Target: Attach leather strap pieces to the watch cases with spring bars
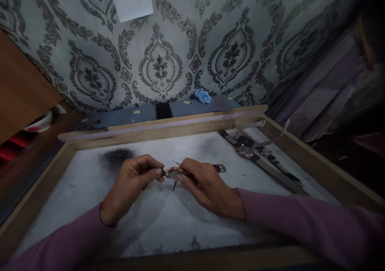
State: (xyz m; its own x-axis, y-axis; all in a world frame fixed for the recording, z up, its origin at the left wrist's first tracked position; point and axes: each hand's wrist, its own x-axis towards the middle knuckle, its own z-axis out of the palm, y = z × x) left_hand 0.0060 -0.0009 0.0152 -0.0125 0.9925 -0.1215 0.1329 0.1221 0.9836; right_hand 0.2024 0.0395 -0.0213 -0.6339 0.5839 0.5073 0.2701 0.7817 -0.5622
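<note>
A wristwatch with a round, coppery-rimmed case (172, 174) is held between my two hands, a little above the white work surface. My left hand (128, 186) is closed, thumb and fingers pinching a dark strap piece (163, 173) at the case's left side. The fingers of my right hand (212, 188) are wrapped round the case from the right. Beyond that hand a dark strap end with a metal buckle (221, 168) sticks out. A thin dark rod (175, 186) shows just below the case; whether a hand holds it, I cannot tell.
A raised wooden rim (168, 129) surrounds the white surface (162, 227). At the right lie a brown-strapped watch (246, 151), a smaller dark watch (266, 152) and a long grey strip. A crumpled blue cloth (203, 96) sits behind the rim, against the patterned wall.
</note>
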